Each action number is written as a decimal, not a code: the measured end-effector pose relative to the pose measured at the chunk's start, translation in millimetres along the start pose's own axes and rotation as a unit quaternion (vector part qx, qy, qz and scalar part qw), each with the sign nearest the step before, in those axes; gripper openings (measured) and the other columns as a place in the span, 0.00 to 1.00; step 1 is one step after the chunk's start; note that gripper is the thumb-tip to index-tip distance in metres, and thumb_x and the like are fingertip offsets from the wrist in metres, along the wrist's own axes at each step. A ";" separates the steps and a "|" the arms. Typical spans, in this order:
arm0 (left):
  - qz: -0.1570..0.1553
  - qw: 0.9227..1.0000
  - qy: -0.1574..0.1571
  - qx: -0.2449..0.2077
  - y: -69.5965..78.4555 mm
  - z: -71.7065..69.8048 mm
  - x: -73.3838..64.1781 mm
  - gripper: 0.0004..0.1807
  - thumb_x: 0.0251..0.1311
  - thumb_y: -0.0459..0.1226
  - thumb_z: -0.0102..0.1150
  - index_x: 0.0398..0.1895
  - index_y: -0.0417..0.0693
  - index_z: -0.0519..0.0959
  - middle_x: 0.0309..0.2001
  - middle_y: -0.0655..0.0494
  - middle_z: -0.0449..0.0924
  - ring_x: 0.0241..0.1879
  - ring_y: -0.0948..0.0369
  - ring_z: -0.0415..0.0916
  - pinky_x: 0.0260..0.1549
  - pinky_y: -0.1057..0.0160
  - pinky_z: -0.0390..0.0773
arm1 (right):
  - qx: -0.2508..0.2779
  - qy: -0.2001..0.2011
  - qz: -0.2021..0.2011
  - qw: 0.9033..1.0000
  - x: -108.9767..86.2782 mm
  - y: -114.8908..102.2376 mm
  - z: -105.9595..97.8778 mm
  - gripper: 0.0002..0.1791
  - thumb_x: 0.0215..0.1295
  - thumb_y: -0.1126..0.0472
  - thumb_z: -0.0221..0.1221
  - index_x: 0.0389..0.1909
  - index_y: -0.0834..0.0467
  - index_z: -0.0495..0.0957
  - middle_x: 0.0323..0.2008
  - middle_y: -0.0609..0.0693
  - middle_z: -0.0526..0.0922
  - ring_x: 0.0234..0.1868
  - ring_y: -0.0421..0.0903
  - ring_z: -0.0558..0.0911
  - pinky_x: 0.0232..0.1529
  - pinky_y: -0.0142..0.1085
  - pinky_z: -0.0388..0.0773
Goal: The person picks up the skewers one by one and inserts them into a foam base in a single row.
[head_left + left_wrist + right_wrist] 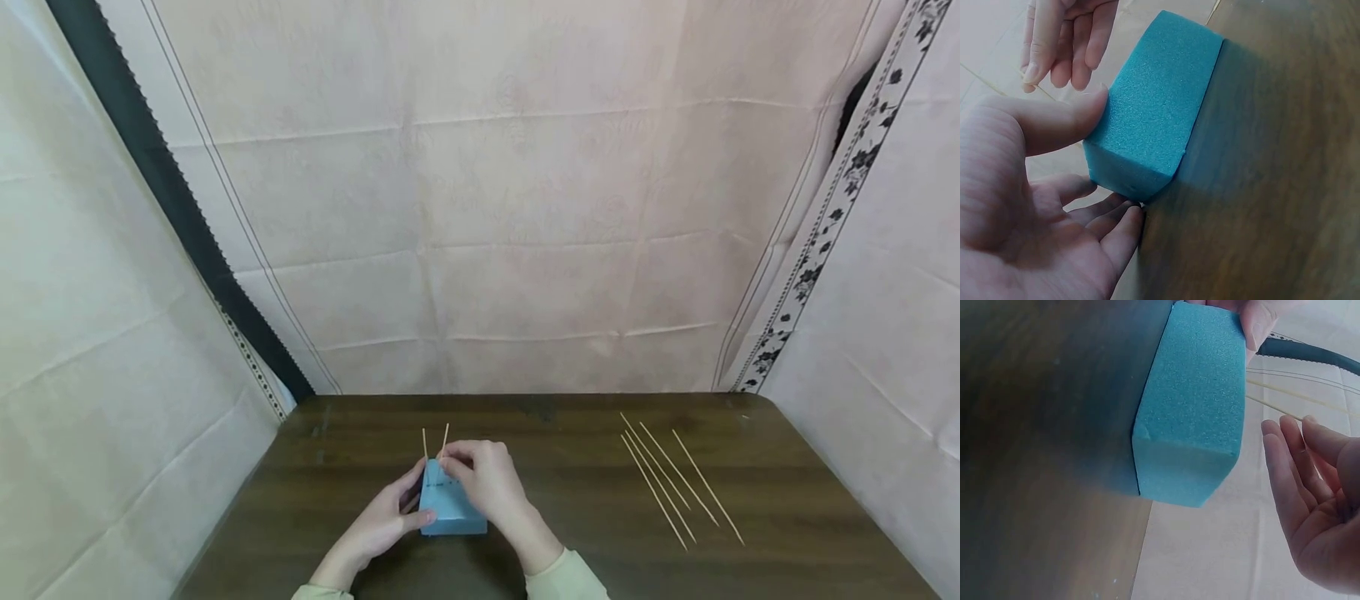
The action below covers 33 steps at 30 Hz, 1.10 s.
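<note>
A light-blue foam block [453, 510] rests on the table, with two thin wooden skewers standing up from its top: a left skewer [424, 442] and a right skewer [446, 435]. My left hand [384, 518] grips the block from its left, the thumb along the near side and the fingers reaching around the base. In the right wrist view my right hand [1322, 500] pinches one skewer [1274, 409] between thumb and fingertips, a short way out from the block. The second skewer [1291, 394] runs beside it. Where the skewers enter the foam is hidden in both wrist views.
Several loose skewers [660, 479] lie slantwise on the right part of the dark wooden table [570, 508]. A pale cloth [525, 208] hangs behind the table's far edge, and more cloth hangs on both sides.
</note>
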<state>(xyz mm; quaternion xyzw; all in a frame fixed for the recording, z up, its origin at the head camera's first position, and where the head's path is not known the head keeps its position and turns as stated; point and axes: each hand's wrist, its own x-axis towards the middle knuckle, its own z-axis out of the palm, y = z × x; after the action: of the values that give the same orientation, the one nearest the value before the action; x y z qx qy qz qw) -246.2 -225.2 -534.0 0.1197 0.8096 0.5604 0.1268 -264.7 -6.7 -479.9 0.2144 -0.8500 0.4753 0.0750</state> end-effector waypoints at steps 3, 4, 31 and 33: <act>0.001 1.000 0.000 0.005 3.7 -1.0 1.4 0.52 0.70 0.40 0.71 0.86 0.36 0.50 0.84 0.31 0.49 0.79 0.32 0.53 0.73 0.36 0.64 | -0.003 0.004 0.000 1.000 1.6 -1.0 -2.6 0.09 0.73 0.58 0.70 0.48 0.55 0.93 0.42 0.45 0.93 0.41 0.39 0.90 0.47 0.41 0.90; 0.001 1.000 0.001 0.007 4.6 -1.2 2.1 0.52 0.70 0.40 0.71 0.86 0.36 0.50 0.84 0.32 0.50 0.79 0.33 0.54 0.73 0.37 0.65 | -0.004 0.004 0.000 1.000 2.2 -1.3 -3.7 0.09 0.73 0.58 0.70 0.49 0.55 0.93 0.42 0.46 0.93 0.41 0.39 0.90 0.47 0.41 0.90; -0.004 1.000 0.008 0.009 -2.5 1.1 2.7 0.52 0.69 0.40 0.72 0.87 0.41 0.50 0.85 0.35 0.47 0.80 0.35 0.53 0.75 0.39 0.62 | 0.029 -0.073 0.049 0.996 -16.9 20.7 -60.6 0.13 0.76 0.52 0.67 0.54 0.54 0.87 0.39 0.46 0.89 0.39 0.49 0.88 0.40 0.41 0.87; -0.006 1.000 0.008 0.010 -2.5 0.3 2.0 0.53 0.68 0.40 0.73 0.87 0.41 0.50 0.85 0.35 0.47 0.80 0.35 0.53 0.75 0.38 0.62 | 0.034 -0.078 0.056 0.995 -21.0 27.3 -71.1 0.14 0.77 0.52 0.66 0.55 0.54 0.87 0.38 0.47 0.89 0.39 0.52 0.89 0.38 0.42 0.85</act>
<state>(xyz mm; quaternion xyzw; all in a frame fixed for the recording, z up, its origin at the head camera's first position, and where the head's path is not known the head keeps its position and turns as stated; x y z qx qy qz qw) -248.2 -225.1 -536.6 0.1116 0.8170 0.5523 0.1226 -263.2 71.7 -469.9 0.2052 -0.8475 0.4889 -0.0255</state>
